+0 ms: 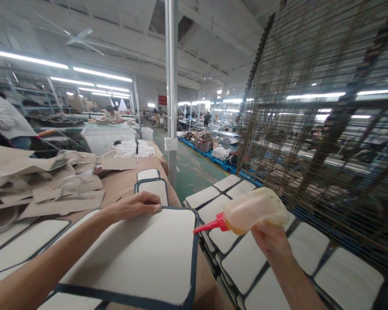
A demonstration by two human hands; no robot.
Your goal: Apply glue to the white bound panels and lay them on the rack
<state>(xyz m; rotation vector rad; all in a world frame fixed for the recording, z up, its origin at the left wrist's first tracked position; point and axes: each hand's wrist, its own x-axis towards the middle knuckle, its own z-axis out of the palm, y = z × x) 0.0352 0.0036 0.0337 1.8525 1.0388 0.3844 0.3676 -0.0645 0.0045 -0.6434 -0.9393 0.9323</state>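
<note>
A large cream panel with a dark blue border and rounded corners (142,254) lies in front of me on the brown-covered table. My left hand (145,202) is closed at its far edge, fingers pressed on the dark border. In my right hand (273,237) is a translucent squeeze bottle (255,209), tilted on its side, with amber liquid low inside. Its red nozzle (210,224) points left, and the tip is at the panel's right border near the far corner. Whether the tip touches the border I cannot tell.
Smaller bordered panels (151,186) lie beyond the large one. Stacked cream panels (244,254) stand at right, below a tall wire rack (310,107). Beige pieces with handles (61,189) are heaped at left. A metal post (172,86) rises past the table's end.
</note>
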